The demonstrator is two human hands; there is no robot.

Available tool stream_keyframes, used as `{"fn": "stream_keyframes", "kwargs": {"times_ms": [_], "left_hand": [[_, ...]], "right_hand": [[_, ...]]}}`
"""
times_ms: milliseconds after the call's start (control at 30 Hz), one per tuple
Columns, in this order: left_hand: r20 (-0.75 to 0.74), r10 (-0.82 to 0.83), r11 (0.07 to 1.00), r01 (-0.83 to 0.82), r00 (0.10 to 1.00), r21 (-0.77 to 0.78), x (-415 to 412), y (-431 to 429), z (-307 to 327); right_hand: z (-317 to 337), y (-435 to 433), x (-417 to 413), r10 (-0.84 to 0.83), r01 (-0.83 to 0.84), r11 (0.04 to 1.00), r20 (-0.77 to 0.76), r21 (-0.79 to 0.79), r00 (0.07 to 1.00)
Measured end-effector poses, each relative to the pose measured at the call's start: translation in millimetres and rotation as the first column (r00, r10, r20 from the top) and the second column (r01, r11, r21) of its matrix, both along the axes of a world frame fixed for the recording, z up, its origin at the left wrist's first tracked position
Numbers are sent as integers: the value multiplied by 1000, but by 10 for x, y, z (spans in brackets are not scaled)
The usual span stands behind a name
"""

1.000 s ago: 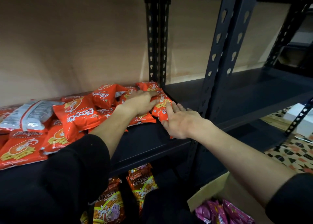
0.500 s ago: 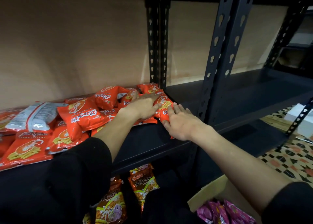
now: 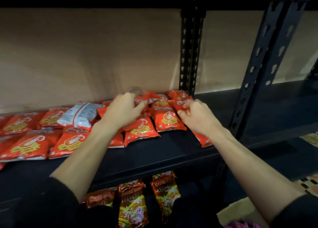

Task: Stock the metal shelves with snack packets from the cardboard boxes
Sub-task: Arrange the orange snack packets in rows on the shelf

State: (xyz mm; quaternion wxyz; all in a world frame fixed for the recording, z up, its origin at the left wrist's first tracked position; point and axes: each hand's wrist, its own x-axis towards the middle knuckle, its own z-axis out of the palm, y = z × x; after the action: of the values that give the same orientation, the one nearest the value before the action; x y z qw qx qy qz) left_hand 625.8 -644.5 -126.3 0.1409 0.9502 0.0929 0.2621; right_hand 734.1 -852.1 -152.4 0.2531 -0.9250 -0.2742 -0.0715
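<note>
Snack packets lie beneath — left hand grips one, right hand pinches another.

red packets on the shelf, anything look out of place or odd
One silver-white packet lies among the red packets, just left of the left hand, tilted across its neighbours. It looks flipped back up, or it is a different product.

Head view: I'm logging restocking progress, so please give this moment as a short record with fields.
shelf: black metal shelf, red foil snack packets lying flat on it
left hand: grips a red packet at the back of the pile
right hand: fingers pinch the rightmost red packet
odd one: white-and-silver packet among the red
below: brown-orange foil packets, one level down
box: brown cardboard box corner, lower right
</note>
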Motion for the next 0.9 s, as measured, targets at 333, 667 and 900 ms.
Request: {"fn": "stream_keyframes", "kwargs": {"times_ms": [333, 667, 900], "left_hand": [[48, 146, 986, -141, 988, -90, -623, 577, -248], [-19, 144, 982, -145, 989, -124, -641, 589, -336], [-100, 186, 981, -191, 977, -39, -621, 510, -293]], "right_hand": [[188, 1102, -98, -14, 56, 976, -197, 212, 980], [134, 1469, -188, -32, 94, 952, -209, 292, 977], [257, 977, -184, -56, 112, 843, -122, 526, 991]]}}
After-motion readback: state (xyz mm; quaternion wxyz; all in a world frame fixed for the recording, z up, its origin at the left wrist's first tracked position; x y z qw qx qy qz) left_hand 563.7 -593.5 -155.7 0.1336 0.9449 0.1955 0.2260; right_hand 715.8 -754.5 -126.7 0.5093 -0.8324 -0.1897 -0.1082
